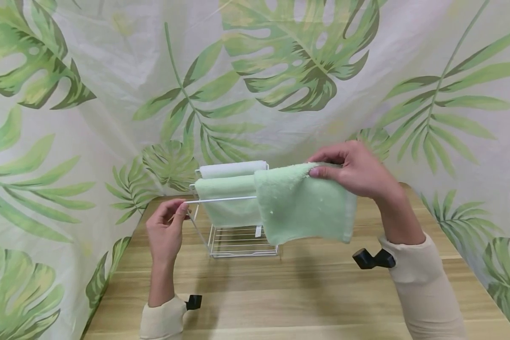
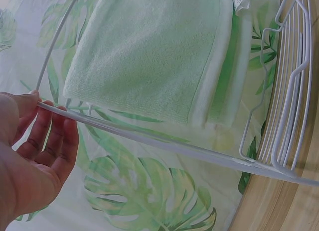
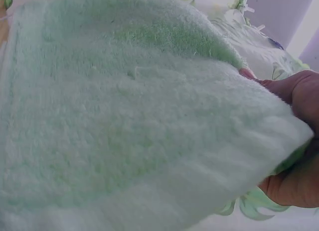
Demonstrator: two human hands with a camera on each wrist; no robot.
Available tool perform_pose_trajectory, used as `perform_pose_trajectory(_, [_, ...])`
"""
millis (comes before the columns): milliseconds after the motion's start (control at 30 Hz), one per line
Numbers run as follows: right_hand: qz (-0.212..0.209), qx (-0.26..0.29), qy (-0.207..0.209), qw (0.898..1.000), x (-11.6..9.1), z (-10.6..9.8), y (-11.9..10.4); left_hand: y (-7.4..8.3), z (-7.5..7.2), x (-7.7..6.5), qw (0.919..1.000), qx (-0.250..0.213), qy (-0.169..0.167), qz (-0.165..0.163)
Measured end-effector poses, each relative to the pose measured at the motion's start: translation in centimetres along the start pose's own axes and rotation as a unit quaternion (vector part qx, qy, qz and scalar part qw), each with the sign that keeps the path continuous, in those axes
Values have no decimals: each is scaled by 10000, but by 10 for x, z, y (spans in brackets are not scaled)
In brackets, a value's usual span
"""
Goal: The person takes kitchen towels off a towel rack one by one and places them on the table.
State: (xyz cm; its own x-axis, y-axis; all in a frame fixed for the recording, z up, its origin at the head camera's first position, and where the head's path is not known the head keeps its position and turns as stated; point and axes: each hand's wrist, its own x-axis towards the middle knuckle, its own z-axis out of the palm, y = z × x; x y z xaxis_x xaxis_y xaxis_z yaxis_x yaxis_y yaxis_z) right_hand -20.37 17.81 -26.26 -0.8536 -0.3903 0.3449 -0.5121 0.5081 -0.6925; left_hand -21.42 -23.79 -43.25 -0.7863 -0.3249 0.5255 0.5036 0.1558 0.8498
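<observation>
My right hand (image 1: 361, 170) pinches the top edge of a light green towel (image 1: 306, 203), which hangs down in front of the right end of a white wire rack (image 1: 244, 255). In the right wrist view the towel (image 3: 124, 106) fills most of the picture. My left hand (image 1: 167, 231) holds the left front corner of the rack between thumb and fingers. In the left wrist view, the left hand (image 2: 37, 151) grips the rack's wire frame (image 2: 149, 140). A second green towel (image 1: 229, 208) drapes over the bar behind. Behind that, a white towel (image 1: 233, 167) hangs on the rearmost bar.
The rack stands on a wooden table (image 1: 255, 302). A leaf-patterned cloth (image 1: 110, 71) rises behind the table and along its sides. A small white label (image 1: 258, 231) hangs below the second green towel.
</observation>
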Motion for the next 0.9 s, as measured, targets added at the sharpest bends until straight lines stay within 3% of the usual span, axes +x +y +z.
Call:
perform_pose_trajectory(367, [406,581,-478,9963,-18,18,41,1,0,0,10000,-46,16,6])
perform_pose_trajectory(900, [625,1101,-957,9873,-42,51,94,1,0,0,10000,-82,-4,26])
